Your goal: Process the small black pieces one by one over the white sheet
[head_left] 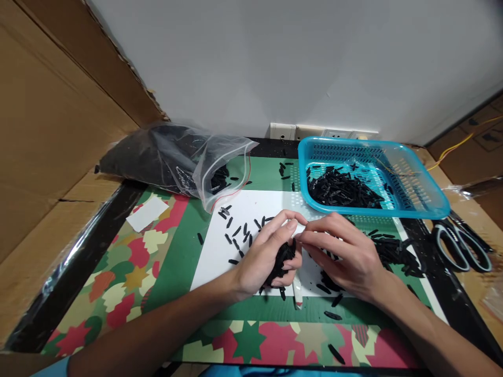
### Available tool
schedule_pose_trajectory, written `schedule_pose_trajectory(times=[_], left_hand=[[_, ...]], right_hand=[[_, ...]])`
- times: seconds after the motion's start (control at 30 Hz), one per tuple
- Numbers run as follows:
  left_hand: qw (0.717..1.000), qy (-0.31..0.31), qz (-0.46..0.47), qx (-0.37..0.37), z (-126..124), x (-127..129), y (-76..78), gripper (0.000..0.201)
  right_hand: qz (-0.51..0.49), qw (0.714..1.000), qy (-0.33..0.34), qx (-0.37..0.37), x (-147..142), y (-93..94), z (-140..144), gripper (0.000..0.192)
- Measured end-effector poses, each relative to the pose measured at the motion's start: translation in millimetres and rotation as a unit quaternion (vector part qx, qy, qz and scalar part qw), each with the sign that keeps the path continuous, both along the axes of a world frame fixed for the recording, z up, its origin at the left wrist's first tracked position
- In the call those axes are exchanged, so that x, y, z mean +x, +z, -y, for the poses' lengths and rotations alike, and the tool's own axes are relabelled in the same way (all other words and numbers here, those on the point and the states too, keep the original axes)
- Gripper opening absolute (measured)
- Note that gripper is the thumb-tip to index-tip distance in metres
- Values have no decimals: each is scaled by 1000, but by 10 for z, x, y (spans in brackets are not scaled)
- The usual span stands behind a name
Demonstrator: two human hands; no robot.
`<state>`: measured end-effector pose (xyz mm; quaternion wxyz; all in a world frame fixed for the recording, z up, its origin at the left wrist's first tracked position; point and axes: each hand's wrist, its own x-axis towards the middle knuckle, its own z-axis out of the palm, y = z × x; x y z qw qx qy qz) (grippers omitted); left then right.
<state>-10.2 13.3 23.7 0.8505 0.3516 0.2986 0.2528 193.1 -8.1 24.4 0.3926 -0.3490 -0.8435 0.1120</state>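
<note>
My left hand [257, 262] is curled around a bunch of small, slender black pieces [284, 259], above a white sheet [214, 267]. Its thumb and index fingertip meet at the top. The fingertips of my right hand [349, 254] are pressed together right against them; whatever they pinch is too small or hidden to make out. Below the hands lies a narrow white tube-like item [297, 292], partly covered. More black pieces are scattered over the sheet on the left, with others partly hidden under my right hand.
A blue plastic basket [408, 213] holding many black pieces stands at the back right. Scissors [461, 246] lie at the right edge, near a black heap [395, 254]. A clear zip bag [173, 162] full of dark material leans back left. A white paper slip [148, 213] lies on the patterned mat [133, 256].
</note>
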Motion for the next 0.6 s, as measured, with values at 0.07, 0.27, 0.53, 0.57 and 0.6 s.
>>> schedule_pose_trajectory(times=[0.07,0.27,0.53,0.57,0.6], left_hand=[[1000,-14,4,0,6,0,5,33],[999,-35,11,1,20,-6,15,32],[1000,1,-2,22,-7,6,35,27],[1000,0,2,25,-7,9,33,27],[1000,-2,7,29,-5,12,29,27]], right_hand=[[-4,998,34,-45,-8,-4,2,22],[-72,977,61,-190,38,22,-16,8],[-125,960,-36,-247,29,75,21,9],[-148,952,-45,-265,25,75,18,8],[-173,942,-51,-283,22,75,15,6]])
